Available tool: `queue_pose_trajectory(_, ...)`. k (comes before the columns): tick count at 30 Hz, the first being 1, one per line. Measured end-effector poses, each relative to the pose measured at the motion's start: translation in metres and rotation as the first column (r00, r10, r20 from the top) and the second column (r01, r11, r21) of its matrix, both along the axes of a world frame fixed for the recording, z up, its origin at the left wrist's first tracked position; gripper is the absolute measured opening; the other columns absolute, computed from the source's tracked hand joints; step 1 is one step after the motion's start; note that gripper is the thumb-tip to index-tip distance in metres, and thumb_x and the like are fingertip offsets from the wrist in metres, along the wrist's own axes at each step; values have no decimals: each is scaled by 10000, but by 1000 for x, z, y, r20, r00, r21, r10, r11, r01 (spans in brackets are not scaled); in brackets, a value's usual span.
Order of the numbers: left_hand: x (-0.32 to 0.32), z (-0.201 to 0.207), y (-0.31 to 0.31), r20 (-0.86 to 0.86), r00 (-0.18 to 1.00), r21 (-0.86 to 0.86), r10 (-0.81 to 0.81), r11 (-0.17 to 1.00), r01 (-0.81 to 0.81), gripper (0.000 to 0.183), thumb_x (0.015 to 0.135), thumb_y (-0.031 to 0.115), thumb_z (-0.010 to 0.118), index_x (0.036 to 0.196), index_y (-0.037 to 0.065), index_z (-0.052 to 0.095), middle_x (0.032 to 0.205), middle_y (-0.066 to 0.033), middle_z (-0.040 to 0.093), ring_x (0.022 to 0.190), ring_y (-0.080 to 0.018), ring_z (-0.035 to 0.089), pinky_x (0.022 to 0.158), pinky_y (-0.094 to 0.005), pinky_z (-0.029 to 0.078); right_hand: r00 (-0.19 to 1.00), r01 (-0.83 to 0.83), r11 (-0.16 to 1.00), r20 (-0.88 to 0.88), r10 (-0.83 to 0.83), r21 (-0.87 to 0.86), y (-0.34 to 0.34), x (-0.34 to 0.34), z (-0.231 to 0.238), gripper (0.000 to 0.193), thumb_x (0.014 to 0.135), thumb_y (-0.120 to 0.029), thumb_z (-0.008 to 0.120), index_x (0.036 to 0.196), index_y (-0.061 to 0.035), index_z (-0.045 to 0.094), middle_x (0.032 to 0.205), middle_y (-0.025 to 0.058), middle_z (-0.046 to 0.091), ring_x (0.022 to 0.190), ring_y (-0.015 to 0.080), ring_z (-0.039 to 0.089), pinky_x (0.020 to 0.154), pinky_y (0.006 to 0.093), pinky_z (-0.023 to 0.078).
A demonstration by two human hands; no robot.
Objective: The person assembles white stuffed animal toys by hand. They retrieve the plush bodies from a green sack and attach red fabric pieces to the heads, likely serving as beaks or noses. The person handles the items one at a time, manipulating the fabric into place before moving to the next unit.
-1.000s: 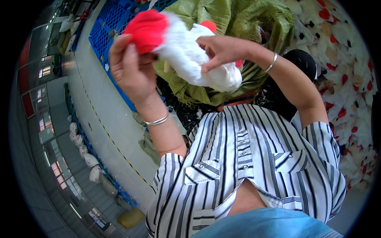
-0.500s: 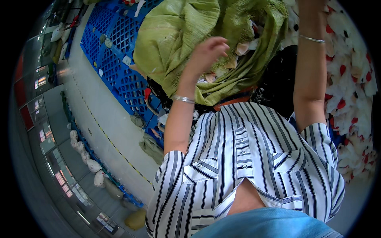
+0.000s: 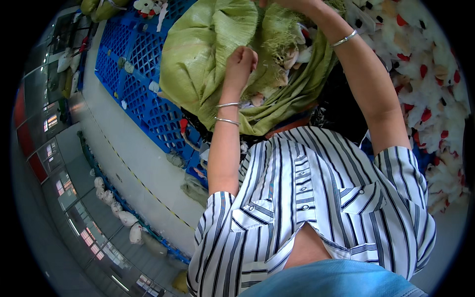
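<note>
A large yellow-green woven sack (image 3: 198,64) lies in front of me, bunched and folded, with a frayed edge. In its opening show tan and white soft pieces (image 3: 287,62). My left hand (image 3: 239,67) is over the near side of the sack, fingers curled closed; what they hold, if anything, is hidden. My right hand (image 3: 294,4) reaches across the far part of the sack at the top edge of the picture. Its fingers are mostly cut off there, so their hold cannot be seen.
A blue plastic pallet (image 3: 143,94) with small scraps on it lies left of the sack. At right is a big heap of white plush pieces (image 3: 420,94) with red and black parts. White bundles (image 3: 116,208) line the far left, beyond a striped floor line (image 3: 143,185).
My right arm has swung left from the plush heap's side to above the sack. My left hand has moved slightly left and lower, and its fingers have curled closed.
</note>
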State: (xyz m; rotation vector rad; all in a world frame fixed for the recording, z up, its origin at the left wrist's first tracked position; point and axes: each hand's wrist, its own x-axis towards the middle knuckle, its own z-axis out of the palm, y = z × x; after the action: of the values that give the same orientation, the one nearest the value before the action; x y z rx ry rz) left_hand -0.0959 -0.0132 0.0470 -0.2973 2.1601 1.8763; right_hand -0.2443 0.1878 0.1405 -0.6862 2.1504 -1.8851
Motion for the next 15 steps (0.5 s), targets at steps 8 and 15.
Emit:
queue_pose_trajectory(8, 30, -28, -5, 232, 946, -53, -227, 968, 245, 408, 980, 317, 582, 1274, 35, 579, 1127, -52, 667, 955, -138, 659, 700, -228, 520, 984, -177, 983, 34, 175, 50, -15, 30, 3, 357, 1012, -293, 494, 915, 17, 641, 817, 73, 676, 711, 156, 639, 656, 314, 519)
queue_pose_trajectory(15, 66, -127, -37, 437, 898, -198, -58, 967, 159, 424, 890, 411, 623, 964, 2, 709, 811, -87, 691, 702, -156, 661, 637, -281, 507, 986, -161, 972, 64, 152, 170, -5, 22, 1, 361, 1006, -296, 501, 924, 27, 641, 829, 82, 682, 714, 164, 649, 669, 319, 529)
